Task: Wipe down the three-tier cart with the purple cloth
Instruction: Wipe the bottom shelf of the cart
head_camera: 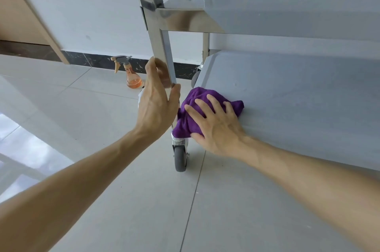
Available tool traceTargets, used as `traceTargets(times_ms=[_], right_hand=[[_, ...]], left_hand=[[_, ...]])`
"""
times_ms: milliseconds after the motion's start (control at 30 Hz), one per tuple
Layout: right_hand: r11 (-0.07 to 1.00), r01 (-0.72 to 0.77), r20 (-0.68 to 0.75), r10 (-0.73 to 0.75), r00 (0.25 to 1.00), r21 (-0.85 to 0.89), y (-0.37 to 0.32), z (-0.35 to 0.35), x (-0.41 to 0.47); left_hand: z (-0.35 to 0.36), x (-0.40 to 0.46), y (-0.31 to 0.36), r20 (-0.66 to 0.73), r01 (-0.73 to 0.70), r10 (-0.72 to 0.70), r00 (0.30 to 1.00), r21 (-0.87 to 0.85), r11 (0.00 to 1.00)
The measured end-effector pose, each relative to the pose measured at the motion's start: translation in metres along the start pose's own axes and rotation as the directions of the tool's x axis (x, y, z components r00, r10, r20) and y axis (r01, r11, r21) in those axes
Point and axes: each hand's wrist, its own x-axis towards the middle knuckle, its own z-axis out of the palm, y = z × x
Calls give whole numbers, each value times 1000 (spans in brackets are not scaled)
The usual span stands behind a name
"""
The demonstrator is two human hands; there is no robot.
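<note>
Purple, nubby terry cloth (190, 112) lies bunched at the near left corner of the cart's (287, 91) lowest shelf, spilling over the edge beside the post (164, 46). The right hand (216, 126) presses it flat, fingers (197, 110) spread and straight. The left hand (156, 103) grasps the square, mirror-bright steel post, thumb on one side, fingers round the other. Shelves are smooth grey metal with rounded rims. Below the cloth a grey rubber caster (180, 157) stands on glossy floor tiles (123, 190). Well behind, an amber plastic spray bottle (131, 74) stands by the wall; no label is readable.
</note>
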Motion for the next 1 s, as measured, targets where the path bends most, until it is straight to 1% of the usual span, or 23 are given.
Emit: traceTargets(times_ms=[67, 133, 200, 300, 367, 433, 533, 600, 667, 700, 767, 833, 867, 900, 933, 1000], right_hand=[[997, 68, 9, -67, 998, -37, 25, -1, -23], [997, 77, 26, -76, 997, -24, 59, -4, -54], [999, 37, 59, -38, 998, 17, 97, -9, -85], [991, -88, 115, 76, 990, 96, 132, -16, -109], [977, -157, 127, 140, 982, 142, 135, -15, -99], [951, -241, 151, 214, 965, 192, 130, -10, -70], [914, -358, 240, 310, 920, 189, 118, -6, -9], [895, -404, 260, 350, 900, 192, 101, -3, 26], [907, -366, 228, 320, 920, 206, 73, 3, 44], [929, -305, 199, 265, 944, 211, 59, 7, 46], [964, -139, 138, 110, 984, 225, 44, 11, 40], [966, -20, 121, -11, 993, 257, 58, 7, 29], [965, -2, 123, -31, 992, 261, 73, 4, 23], [968, -12, 127, -21, 992, 250, 90, 3, 16], [972, -56, 133, 25, 991, 228, 109, 3, 8], [959, -214, 145, 189, 971, 184, 146, 3, -9]], left_hand=[[1, 0, -3, -6, -38, 38, 999, 4, 999], [2, 0, -5, -5, -41, 41, 999, -8, 999], [4, 1, -7, 2, -35, 36, 999, -26, 999], [8, 2, -9, -11, -41, 41, 999, -33, 999], [12, 3, -10, -24, -38, 37, 999, -49, 998], [15, 3, -11, -30, -28, 26, 999, -57, 998], [16, 2, -11, -25, -32, 30, 999, -56, 998], [15, 2, -12, -8, -43, 42, 999, -55, 998], [14, 1, -14, 1, -36, 36, 999, -55, 998], [15, 1, -14, 3, -35, 36, 999, -56, 998], [15, 0, -15, 6, -39, 39, 999, -50, 998], [13, -2, -15, 13, -34, 35, 999, -51, 998], [13, -2, -15, 20, -33, 34, 999, -58, 998], [11, -2, -14, 27, -35, 36, 999, -62, 997], [10, -1, -14, 34, -37, 39, 999, -59, 998], [5, 1, -14, 43, -43, 44, 998, -38, 998]])
